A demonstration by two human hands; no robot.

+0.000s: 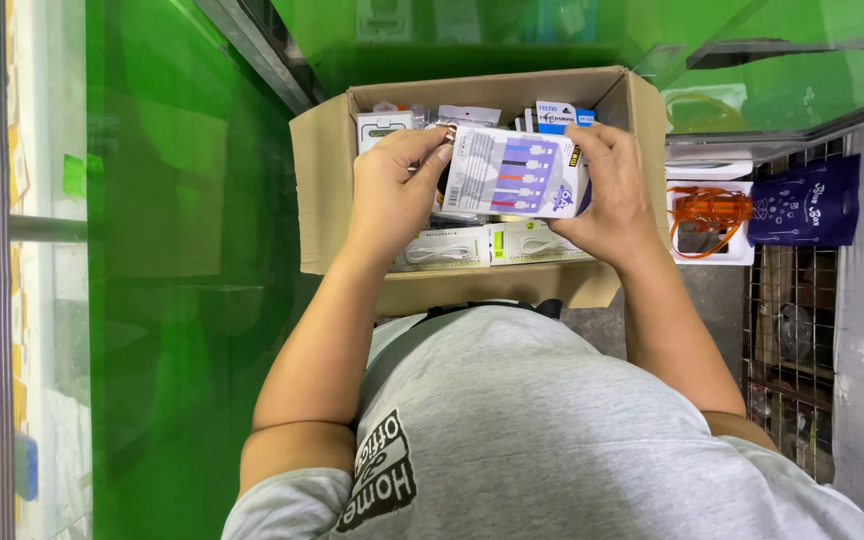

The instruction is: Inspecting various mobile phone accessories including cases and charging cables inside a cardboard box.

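Over the cardboard box (pixel 324 160) at upper centre, my left hand (pixel 397 185) and right hand (pixel 614 195) grip a white cable package (pixel 517 175) by its ends, fingers closed.

Matt brown corrugated cardboard is forming the box (pixel 324 180), while glossy printed card is covering the cable pack (pixel 517 172), beside smooth green glass (pixel 182 250)

Orange cable (pixel 709 212), navy pouch (pixel 807 206), green glass (pixel 182 250)
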